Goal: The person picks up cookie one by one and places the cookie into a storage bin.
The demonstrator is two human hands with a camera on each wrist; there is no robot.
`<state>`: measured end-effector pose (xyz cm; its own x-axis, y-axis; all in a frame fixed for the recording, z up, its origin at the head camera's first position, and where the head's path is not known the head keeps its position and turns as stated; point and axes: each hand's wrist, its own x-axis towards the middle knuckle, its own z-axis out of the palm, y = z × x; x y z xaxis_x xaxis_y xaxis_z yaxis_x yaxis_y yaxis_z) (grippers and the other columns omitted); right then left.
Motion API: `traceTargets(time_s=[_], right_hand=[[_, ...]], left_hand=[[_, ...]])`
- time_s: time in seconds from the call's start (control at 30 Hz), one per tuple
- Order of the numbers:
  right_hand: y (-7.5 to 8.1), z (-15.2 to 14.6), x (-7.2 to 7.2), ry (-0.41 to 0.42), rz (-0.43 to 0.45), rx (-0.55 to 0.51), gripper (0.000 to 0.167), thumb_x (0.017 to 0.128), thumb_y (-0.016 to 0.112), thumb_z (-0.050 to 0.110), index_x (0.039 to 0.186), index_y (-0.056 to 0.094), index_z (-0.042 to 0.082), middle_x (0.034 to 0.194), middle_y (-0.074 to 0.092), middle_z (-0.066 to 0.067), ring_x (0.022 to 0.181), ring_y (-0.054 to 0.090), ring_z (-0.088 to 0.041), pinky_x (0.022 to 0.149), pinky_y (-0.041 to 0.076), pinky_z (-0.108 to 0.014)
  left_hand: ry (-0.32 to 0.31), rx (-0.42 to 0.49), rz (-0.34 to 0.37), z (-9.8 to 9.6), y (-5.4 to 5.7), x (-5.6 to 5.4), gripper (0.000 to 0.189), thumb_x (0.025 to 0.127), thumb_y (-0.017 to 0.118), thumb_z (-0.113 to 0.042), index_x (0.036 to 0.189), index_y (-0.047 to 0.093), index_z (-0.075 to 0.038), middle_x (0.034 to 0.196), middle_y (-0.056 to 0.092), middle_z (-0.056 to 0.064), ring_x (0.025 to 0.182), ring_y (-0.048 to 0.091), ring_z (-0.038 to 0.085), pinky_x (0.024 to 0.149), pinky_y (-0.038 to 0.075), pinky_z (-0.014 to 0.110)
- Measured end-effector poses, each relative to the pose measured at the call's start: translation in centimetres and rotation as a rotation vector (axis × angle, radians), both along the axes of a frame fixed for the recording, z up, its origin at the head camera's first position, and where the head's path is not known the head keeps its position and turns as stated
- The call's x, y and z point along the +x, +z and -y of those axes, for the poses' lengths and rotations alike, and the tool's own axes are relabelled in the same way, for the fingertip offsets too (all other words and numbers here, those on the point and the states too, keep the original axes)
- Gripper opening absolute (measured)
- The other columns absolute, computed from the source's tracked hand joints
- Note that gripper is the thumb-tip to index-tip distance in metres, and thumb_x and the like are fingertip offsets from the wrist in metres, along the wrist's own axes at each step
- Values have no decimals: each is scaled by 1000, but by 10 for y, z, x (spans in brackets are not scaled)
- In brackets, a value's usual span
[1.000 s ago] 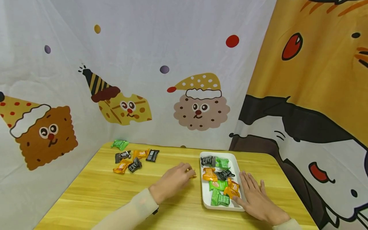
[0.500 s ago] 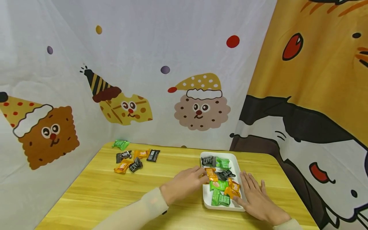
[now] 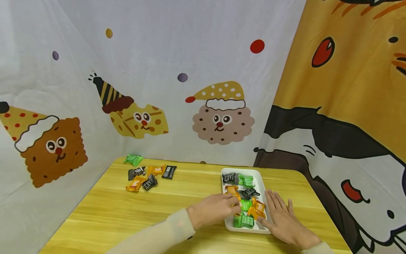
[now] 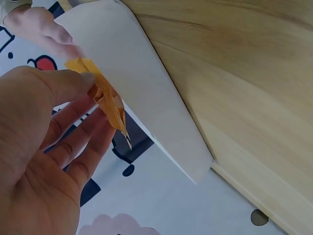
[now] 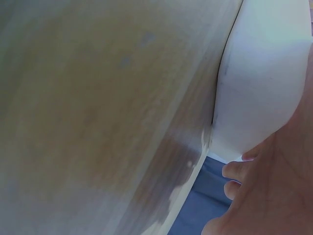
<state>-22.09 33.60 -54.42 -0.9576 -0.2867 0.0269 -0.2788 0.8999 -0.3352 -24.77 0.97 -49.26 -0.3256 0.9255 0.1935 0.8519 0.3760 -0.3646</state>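
In the left wrist view my left hand (image 4: 63, 127) pinches an orange-wrapped candy (image 4: 108, 100) between thumb and fingers. From the head view that left hand (image 3: 215, 210) reaches over the left side of a white tray (image 3: 229, 228), its fingertips above the candies. Inside the tray lie green candies (image 3: 245, 180), black candies (image 3: 248, 193) and orange candies (image 3: 257, 209). My right hand (image 3: 285, 220) rests along the tray's right side with straight fingers, the thumb at the rim. The right wrist view shows the right hand (image 5: 269, 191) against the tray's outer wall (image 5: 261, 83).
Several wrapped candies lie at the table's back left: a green candy (image 3: 133, 159), an orange candy (image 3: 135, 183) and a black candy (image 3: 169, 172) among them. The wooden table (image 3: 104, 211) meets a printed cloth (image 3: 165, 42) at its back edge.
My left hand has moved right with the orange candy, from the table to over the tray, then slightly toward the tray's near end. The right hand has stayed in place.
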Motion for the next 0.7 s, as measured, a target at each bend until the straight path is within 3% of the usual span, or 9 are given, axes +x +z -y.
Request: traceTargets(time_s=[0.37,0.7], right_hand=[[1,1,1,2,4,-1,111,110,68,70,183,27,-2,192,21,-31,176,18,-62,128,4,-98],[1,1,0,-2,15,-9,112,110,69,70,183,25,-2,192,20,-31,176,16,-62,128,2,-97]], left_hand=[[4,-63,85,-5,-1,1,32,109,82,-24,138,80,-35,153,77,-11,137,73,4,119,57,17],[55,58,58,14,1,1,27,111,83,-26,136,80,-34,140,79,-11,129,75,7,114,63,26]])
